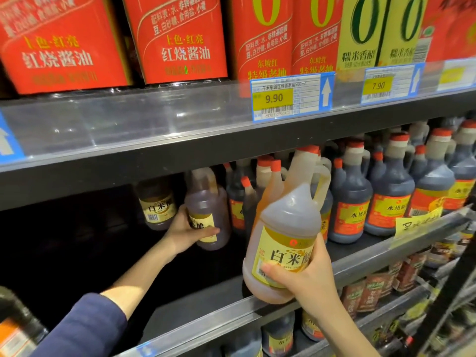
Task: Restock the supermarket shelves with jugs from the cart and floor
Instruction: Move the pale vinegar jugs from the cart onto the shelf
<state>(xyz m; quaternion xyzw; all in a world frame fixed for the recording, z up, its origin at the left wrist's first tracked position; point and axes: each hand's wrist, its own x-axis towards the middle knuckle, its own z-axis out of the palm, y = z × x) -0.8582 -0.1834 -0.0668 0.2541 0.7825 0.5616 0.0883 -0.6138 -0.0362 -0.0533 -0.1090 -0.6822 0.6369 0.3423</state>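
My right hand (306,274) grips the lower body of a pale vinegar jug (286,228) with a yellow label, held tilted over the front edge of the middle shelf (206,302). My left hand (188,231) reaches deep into the shelf and holds a second yellow-labelled jug (208,202) at its label, in shadow at the back. Another jug of the same kind (155,202) stands just left of it, against the back. The shelf area to the left of these jugs is dark.
Dark vinegar jugs with red caps (353,199) fill the right part of the same shelf. Red and yellow cartons (180,39) stand on the shelf above, behind a clear rail with price tags (291,97). More bottles (278,333) sit on the shelf below.
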